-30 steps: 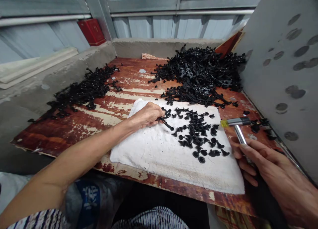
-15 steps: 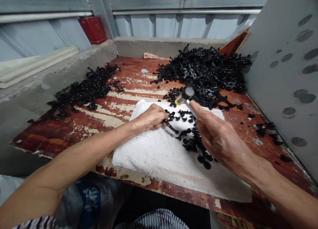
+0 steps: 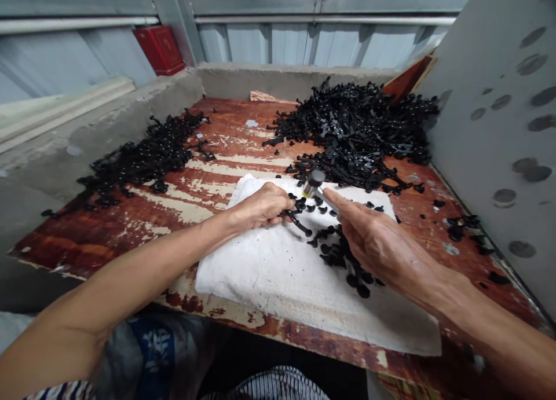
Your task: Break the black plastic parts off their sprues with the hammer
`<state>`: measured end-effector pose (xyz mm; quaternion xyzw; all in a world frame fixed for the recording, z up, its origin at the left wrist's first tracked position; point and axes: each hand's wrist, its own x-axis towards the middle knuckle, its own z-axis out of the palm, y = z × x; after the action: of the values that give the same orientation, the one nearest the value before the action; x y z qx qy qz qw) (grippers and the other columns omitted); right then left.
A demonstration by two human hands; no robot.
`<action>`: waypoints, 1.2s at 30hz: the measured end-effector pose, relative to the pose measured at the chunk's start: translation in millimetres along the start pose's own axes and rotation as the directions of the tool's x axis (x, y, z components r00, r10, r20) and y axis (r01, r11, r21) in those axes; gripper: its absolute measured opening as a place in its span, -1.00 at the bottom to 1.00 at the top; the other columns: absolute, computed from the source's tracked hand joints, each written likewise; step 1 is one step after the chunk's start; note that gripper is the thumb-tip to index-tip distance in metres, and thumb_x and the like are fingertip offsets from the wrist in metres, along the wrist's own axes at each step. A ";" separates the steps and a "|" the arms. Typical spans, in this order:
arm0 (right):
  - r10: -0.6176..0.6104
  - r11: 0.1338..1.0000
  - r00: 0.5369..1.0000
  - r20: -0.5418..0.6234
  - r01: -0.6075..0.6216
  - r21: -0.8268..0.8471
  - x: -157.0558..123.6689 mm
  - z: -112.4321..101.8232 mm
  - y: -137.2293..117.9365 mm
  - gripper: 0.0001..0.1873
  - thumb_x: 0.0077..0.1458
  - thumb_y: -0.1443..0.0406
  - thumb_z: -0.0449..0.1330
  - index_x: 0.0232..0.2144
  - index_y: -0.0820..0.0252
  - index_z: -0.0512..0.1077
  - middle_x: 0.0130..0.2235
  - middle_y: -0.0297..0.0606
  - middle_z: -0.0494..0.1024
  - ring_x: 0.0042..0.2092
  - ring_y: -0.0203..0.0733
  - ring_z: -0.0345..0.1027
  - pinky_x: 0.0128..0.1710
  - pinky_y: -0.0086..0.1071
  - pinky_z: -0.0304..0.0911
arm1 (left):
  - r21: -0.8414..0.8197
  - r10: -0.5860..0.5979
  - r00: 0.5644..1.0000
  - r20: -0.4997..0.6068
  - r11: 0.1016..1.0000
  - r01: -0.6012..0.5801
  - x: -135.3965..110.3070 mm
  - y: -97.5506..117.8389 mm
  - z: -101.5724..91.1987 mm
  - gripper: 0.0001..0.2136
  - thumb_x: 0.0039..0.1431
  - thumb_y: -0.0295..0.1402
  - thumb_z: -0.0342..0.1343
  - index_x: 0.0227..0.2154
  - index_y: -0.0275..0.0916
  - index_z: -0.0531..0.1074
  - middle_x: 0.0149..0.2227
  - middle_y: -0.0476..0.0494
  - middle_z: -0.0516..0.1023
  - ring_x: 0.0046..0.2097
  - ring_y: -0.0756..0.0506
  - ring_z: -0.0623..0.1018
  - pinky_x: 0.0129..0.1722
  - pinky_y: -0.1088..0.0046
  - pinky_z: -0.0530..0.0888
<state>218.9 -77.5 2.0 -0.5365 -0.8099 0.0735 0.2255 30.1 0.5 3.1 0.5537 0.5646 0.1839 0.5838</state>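
Note:
My left hand rests on a white cloth pad and pinches a black plastic strip against it. My right hand grips a small metal hammer, index finger stretched along its handle. The hammer's head hangs just above the strip's far end, close to my left fingertips. Several small black mushroom-shaped pieces lie scattered on the pad, partly hidden under my right hand.
A large heap of black plastic strips fills the back right of the worn red board; a smaller heap lies at the left. Grey concrete walls close in three sides. A red box sits on the ledge.
My right hand picked up the hammer at the right and swung it over the pad; its head has now dropped lower toward the strip. My left hand stayed put.

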 end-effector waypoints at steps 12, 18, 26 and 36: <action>0.013 0.999 1.000 -0.025 -0.015 -0.052 1.9 0.6 0.1 -0.37 0.11 0.39 -0.09 0.25 0.25 0.21 -0.40 -0.14 0.48 -0.43 -0.11 0.37 -0.37 -0.25 0.34 | 0.026 0.020 0.999 0.029 0.999 -0.020 3.3 -4.9 -3.9 -0.75 0.11 -0.57 0.01 -0.66 -0.30 0.29 -0.70 -0.03 0.40 -0.80 0.15 0.18 -0.78 0.56 -0.01; -0.042 0.992 0.999 -0.021 0.039 -0.124 -0.7 2.1 0.7 -0.40 0.08 0.42 -0.09 0.19 0.29 0.28 -0.48 -0.20 0.47 -0.51 -0.17 0.30 -0.48 -0.32 0.29 | 0.127 -0.014 1.000 0.005 0.992 0.013 1.4 -3.6 -2.1 -0.75 0.14 -0.52 0.01 -0.64 -0.29 0.29 -0.68 -0.01 0.40 -0.78 0.15 0.18 -0.76 0.54 0.00; 0.062 0.996 0.998 -0.013 -0.063 -0.067 -6.2 9.2 -0.6 -0.38 0.09 0.40 -0.09 0.21 0.28 0.26 -0.39 -0.12 0.51 -0.50 -0.15 0.28 -0.48 -0.30 0.20 | 0.192 0.003 1.000 -0.004 0.981 -0.002 2.8 -4.1 -1.2 -0.78 0.13 -0.48 0.03 -0.63 -0.30 0.32 -0.65 -0.05 0.42 -0.77 0.15 0.18 -0.75 0.54 -0.01; 0.481 0.710 0.876 0.011 -0.397 0.582 -28.0 -27.7 11.5 -0.73 0.05 0.17 0.17 -0.20 0.17 0.40 -0.63 -0.54 0.11 -0.64 -0.39 -0.04 -0.67 -0.48 -0.08 | -0.048 0.143 0.971 0.193 0.990 -0.136 -1.6 -5.8 -18.8 -0.82 0.05 -0.34 0.13 -0.55 -0.25 0.28 -0.65 0.04 0.33 -0.69 0.12 0.23 -0.72 0.60 0.04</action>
<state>249.9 -101.4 14.4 -0.6257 -0.5810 0.3243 0.4071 11.0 5.6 3.6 0.5972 0.4607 0.1786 0.6318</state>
